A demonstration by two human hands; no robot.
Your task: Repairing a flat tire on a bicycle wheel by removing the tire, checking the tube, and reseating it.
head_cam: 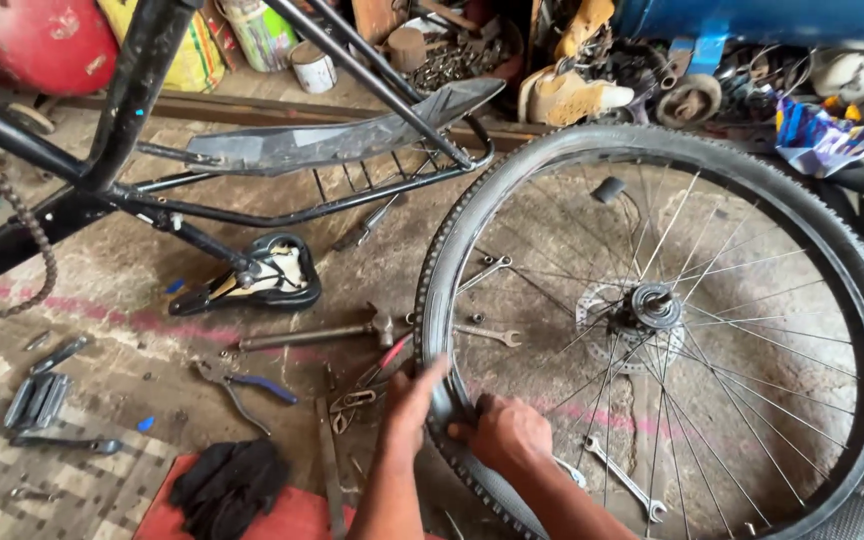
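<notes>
Starting at the left: black cloth (227, 480) on red mat (282, 515), pliers (242, 385) and hammer (322, 333) on the floor. Your left hand (414, 405) clamps the tyre (432, 300) at its near edge; your right hand (507, 432), just beside it, curls closed over the rim. Wheel hub (652, 305) stands further right. Risk: fingers may get pinched between tyre bead and rim, or catch the spokes if your grip slips.

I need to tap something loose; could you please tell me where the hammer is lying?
The hammer lies on the floor left of the bicycle wheel, just below the upturned saddle and above the left hand.
</notes>
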